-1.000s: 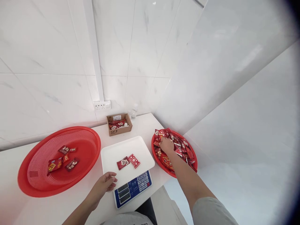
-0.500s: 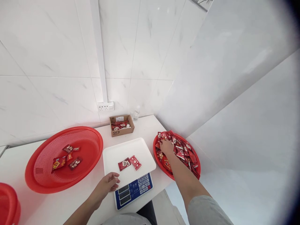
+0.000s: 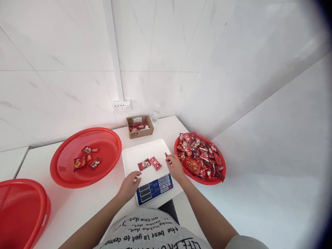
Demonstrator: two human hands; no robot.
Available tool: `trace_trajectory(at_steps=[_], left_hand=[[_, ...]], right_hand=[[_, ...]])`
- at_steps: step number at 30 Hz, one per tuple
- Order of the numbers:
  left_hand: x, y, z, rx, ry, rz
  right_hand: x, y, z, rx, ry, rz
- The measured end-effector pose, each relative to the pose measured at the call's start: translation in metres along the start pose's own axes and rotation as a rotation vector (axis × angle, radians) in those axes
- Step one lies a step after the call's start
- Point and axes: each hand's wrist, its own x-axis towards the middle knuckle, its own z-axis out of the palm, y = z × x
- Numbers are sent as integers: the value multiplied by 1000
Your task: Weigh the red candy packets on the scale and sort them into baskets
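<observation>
1. The small red packet (image 3: 166,154) could slip from the right grip (image 3: 175,166), because the fingertips seem to pinch only one end
2. That grip is nearly closed on it; the packet pokes out just beyond the fingertips, above the white tray's (image 3: 131,155) right side
3. Two larger packets (image 3: 156,163) lie left of the right grip, on the tray
4. The left grip (image 3: 129,186) is loosely half-curled, apparently holding nothing, at the tray's near edge

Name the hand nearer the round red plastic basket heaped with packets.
Right hand: beside that basket. Left hand: farther left, at the near-left corner of the white rectangular tray.
</observation>
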Motion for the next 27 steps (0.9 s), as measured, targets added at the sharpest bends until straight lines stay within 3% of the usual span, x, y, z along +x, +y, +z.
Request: trace_trajectory(at_steps=[3, 5, 7, 11, 17, 23, 27], left_hand=[[11, -6, 5, 286, 61, 274], [22, -10, 9, 421, 50, 367], [31, -14, 13, 514, 28, 377], [37, -20, 21, 600, 38, 363], [39, -20, 27, 645, 16, 425], [57, -26, 31, 601, 90, 444], [48, -30, 31, 503, 116, 450]], right_hand=[[-27, -24, 28, 38, -150, 4], [-36, -34, 39, -30, -249, -18], [-38, -38, 43, -137, -304, -21], [-35, -33, 37, -326, -282, 17], [-36, -22, 36, -394, -375, 67], [-38, -19, 37, -370, -343, -28], [-26, 5, -1, -441, -90, 102]])
